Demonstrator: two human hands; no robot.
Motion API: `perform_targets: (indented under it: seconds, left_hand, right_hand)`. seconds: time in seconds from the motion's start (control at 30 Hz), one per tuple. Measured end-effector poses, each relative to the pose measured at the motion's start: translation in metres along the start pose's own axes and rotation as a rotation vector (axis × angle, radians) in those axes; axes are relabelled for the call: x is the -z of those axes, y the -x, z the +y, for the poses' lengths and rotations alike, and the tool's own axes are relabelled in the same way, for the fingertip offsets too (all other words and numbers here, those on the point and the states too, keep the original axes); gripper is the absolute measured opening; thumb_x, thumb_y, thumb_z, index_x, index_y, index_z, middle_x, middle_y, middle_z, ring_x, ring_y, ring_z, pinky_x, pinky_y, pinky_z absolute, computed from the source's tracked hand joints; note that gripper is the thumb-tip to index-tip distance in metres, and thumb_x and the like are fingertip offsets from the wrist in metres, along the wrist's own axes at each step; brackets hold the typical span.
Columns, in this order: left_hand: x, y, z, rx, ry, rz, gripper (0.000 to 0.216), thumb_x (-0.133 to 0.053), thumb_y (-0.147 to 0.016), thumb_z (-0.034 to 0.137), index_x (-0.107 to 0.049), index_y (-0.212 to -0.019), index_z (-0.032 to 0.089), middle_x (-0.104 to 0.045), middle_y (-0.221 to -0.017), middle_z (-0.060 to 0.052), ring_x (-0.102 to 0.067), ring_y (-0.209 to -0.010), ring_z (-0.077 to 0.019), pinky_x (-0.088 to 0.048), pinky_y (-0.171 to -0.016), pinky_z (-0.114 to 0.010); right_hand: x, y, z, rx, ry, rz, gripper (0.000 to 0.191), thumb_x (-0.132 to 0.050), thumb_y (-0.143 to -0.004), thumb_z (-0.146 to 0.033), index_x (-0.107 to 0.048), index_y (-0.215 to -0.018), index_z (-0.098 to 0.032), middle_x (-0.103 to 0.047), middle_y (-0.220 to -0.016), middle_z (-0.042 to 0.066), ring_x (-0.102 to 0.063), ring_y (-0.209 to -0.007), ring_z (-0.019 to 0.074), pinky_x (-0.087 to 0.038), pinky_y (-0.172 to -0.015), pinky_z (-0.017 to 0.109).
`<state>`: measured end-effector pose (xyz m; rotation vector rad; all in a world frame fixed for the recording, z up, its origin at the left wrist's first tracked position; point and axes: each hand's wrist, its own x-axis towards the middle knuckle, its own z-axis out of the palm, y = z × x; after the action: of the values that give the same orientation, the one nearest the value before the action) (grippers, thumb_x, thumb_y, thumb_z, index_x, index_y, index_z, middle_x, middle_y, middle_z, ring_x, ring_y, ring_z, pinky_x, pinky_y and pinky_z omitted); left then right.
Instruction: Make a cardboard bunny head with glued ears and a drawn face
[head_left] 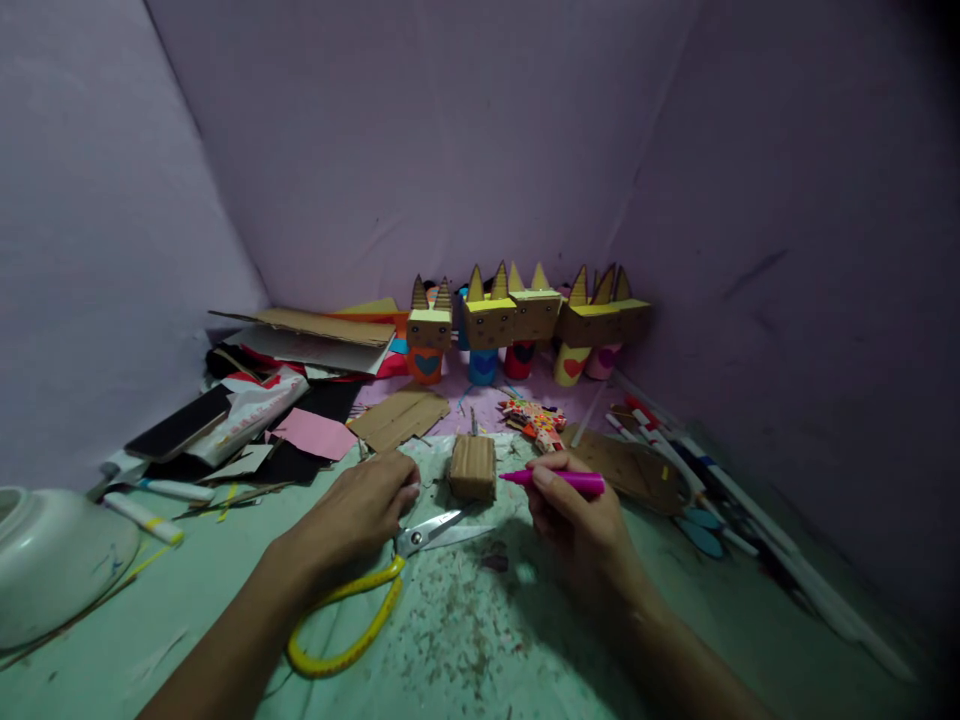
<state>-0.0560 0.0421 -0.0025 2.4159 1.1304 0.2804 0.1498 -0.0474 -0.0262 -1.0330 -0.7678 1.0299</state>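
Beside the magenta marker point(584, 483), ribbed cardboard block point(472, 467)

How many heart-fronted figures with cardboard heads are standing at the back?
5, along the back wall, left to right: orange figure, blue figure, red figure, yellow figure, pink figure. Others may be hidden behind them.

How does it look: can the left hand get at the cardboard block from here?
Likely yes: the left hand is just left of the cardboard block, with nothing visible between them. The scissors lie on the near side; the right hand holds the pink marker opposite.
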Motion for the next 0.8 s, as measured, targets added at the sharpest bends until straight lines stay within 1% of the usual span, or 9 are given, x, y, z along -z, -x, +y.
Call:
perform_targets:
  seconds: [0.07, 0.17, 0.23, 0.37, 0.47, 0.57, 0.67, 0.8]
  left_hand:
    - [0.001, 0.001, 0.006, -0.034, 0.195, 0.026, 0.014, -0.042, -0.086, 0.027, -0.054, -0.081, 0.021, -0.057, -0.074, -0.001, -0.052, -0.068, -0.0171, -0.036, -0.062, -0.027]
    - [0.001, 0.003, 0.018, -0.084, 0.524, 0.044, 0.011, -0.049, -0.082, 0.029, -0.055, -0.081, 0.019, -0.057, -0.074, -0.001, -0.052, -0.069, -0.0159, -0.039, -0.063, -0.026]
    - [-0.001, 0.006, 0.022, -0.089, 0.643, 0.045, 0.009, -0.053, -0.080, 0.026, -0.057, -0.080, 0.019, -0.057, -0.075, -0.001, -0.052, -0.069, -0.0152, -0.040, -0.063, -0.026]
    - [-0.007, 0.008, 0.022, -0.136, 0.667, 0.027, 0.010, -0.055, -0.082, 0.027, -0.059, -0.082, 0.018, -0.058, -0.078, -0.002, -0.052, -0.072, -0.0157, -0.040, -0.065, -0.026]
    - [-0.010, 0.008, 0.019, -0.143, 0.685, 0.036, 0.009, -0.056, -0.082, 0.026, -0.059, -0.082, 0.018, -0.059, -0.078, -0.003, -0.053, -0.074, -0.0165, -0.040, -0.065, -0.027]
    - [-0.011, 0.007, 0.018, -0.127, 0.688, 0.048, 0.010, -0.056, -0.081, 0.027, -0.060, -0.081, 0.017, -0.060, -0.076, -0.004, -0.054, -0.073, -0.0172, -0.041, -0.064, -0.028]
    - [-0.012, 0.006, 0.018, -0.123, 0.673, 0.065, 0.010, -0.057, -0.080, 0.027, -0.060, -0.079, 0.018, -0.061, -0.075, -0.004, -0.054, -0.072, -0.0172, -0.041, -0.064, -0.028]
    - [-0.013, 0.006, 0.022, -0.129, 0.663, 0.071, 0.010, -0.059, -0.080, 0.028, -0.062, -0.079, 0.018, -0.061, -0.075, -0.004, -0.054, -0.070, -0.0168, -0.041, -0.063, -0.027]
  right_hand:
    - [-0.002, 0.002, -0.001, 0.007, 0.005, -0.013, 0.026, -0.071, -0.068, -0.040, -0.059, -0.073, -0.017, -0.051, -0.050, -0.005, -0.040, -0.040, 0.0080, -0.028, -0.037, 0.019]
    - [-0.004, 0.006, -0.003, 0.044, 0.012, -0.014, 0.027, -0.073, -0.066, -0.040, -0.062, -0.074, -0.017, -0.055, -0.051, -0.003, -0.045, -0.043, 0.0102, -0.031, -0.040, 0.021]
    - [-0.004, 0.009, -0.005, 0.072, 0.016, -0.022, 0.026, -0.073, -0.067, -0.041, -0.063, -0.074, -0.017, -0.055, -0.050, -0.003, -0.046, -0.043, 0.0108, -0.031, -0.041, 0.022]
    - [-0.003, 0.013, -0.008, 0.171, 0.129, -0.074, 0.021, -0.071, -0.069, -0.038, -0.067, -0.073, -0.018, -0.056, -0.052, -0.002, -0.046, -0.044, 0.0105, -0.034, -0.043, 0.023]
    - [-0.001, 0.015, -0.009, 0.292, 0.273, -0.129, 0.015, -0.070, -0.070, -0.034, -0.069, -0.072, -0.019, -0.063, -0.058, 0.000, -0.053, -0.049, 0.0128, -0.039, -0.047, 0.024]
    - [0.000, 0.016, -0.009, 0.359, 0.351, -0.175, 0.012, -0.069, -0.071, -0.031, -0.069, -0.075, -0.020, -0.066, -0.062, 0.001, -0.056, -0.052, 0.0139, -0.041, -0.049, 0.024]
    - [0.001, 0.017, -0.006, 0.353, 0.353, -0.218, 0.015, -0.065, -0.074, -0.034, -0.069, -0.077, -0.020, -0.066, -0.063, 0.002, -0.057, -0.052, 0.0147, -0.041, -0.048, 0.024]
    - [0.000, 0.017, -0.004, 0.279, 0.334, -0.278, 0.026, -0.055, -0.082, -0.040, -0.069, -0.080, -0.018, -0.064, -0.059, 0.003, -0.057, -0.051, 0.0160, -0.041, -0.048, 0.026]
